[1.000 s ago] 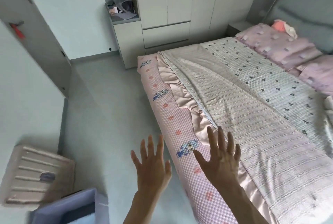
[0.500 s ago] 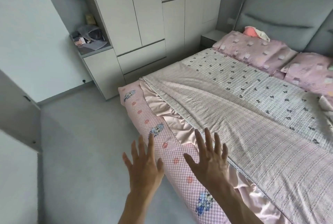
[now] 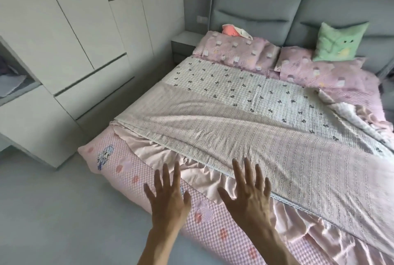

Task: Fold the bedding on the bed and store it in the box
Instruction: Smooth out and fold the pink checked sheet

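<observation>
At the foot of the bed, the left hand (image 3: pixel 168 198) and right hand (image 3: pixel 247 196) hover with fingers spread, holding nothing. Beyond them, the blanket (image 3: pixel 245 128) lies spread flat across the mattress (image 3: pixel 209 230), over a pink sheet (image 3: pixel 191 169). Two pillows (image 3: pixel 238 54) rest against the headboard (image 3: pixel 255 7).

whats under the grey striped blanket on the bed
A shiny pink sheet sticks out from under the grey striped blanket along its near edge, over the pink mattress. What lies further under the blanket is covered.
</observation>
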`<state>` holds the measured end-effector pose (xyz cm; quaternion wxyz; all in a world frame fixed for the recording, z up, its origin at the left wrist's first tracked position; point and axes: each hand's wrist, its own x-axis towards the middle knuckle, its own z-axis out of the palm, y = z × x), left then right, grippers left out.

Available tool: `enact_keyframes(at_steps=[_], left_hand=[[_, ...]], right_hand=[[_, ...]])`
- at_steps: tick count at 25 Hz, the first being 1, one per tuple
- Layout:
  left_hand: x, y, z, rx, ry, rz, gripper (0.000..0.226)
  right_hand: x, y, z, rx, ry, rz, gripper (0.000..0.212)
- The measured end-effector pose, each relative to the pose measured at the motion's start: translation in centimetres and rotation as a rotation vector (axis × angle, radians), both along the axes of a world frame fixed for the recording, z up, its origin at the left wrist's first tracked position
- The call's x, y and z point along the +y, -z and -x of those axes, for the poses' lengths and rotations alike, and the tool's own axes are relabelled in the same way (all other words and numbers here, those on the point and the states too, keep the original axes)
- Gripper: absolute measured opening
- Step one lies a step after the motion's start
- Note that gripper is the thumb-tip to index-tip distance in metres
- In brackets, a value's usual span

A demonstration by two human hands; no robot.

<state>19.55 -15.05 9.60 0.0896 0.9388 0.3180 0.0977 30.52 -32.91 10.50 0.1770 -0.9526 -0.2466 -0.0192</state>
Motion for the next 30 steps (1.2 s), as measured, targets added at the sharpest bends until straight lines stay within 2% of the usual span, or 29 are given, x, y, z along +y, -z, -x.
enact_keyframes(at_steps=[5,10,14,17,22,24,26,30], left_hand=[[9.1,2.0,-5.4,0.064,0.131,0.063,0.097],[17.8,6.4,-10.7,0.155,0.211,0.033,0.098],[25.3,10.4,-14.7,0.224,0.233,0.053,0.081],[29.9,15.2,-19.2,0.214,0.346,-0.002,0.074],[36.9,28.4,-27.2,0.383,0.618,-0.054,0.068],[39.7,32.7,-29.7,0.418,0.701,-0.124,0.056],[41.3,36.0,-31.9,0.455,0.777,-0.16,0.05],[43.1,41.0,-34.2,0.42,0.866,-0.274,0.054]], right_hand=[[7.1,2.8,-2.6,0.028,0.138,0.017,0.079],[16.3,7.6,-8.3,0.081,0.142,0.043,0.072],[22.9,12.3,-12.2,0.167,0.171,0.056,0.06],[26.1,16.9,-15.7,0.19,0.23,0.017,0.055],[29.6,30.0,-19.3,0.085,0.247,0.067,0.044],[31.5,34.5,-20.5,0.036,0.207,0.091,0.041],[32.5,38.0,-21.3,0.007,0.158,0.114,0.038],[33.8,42.0,-23.6,-0.023,0.088,0.228,0.042]])
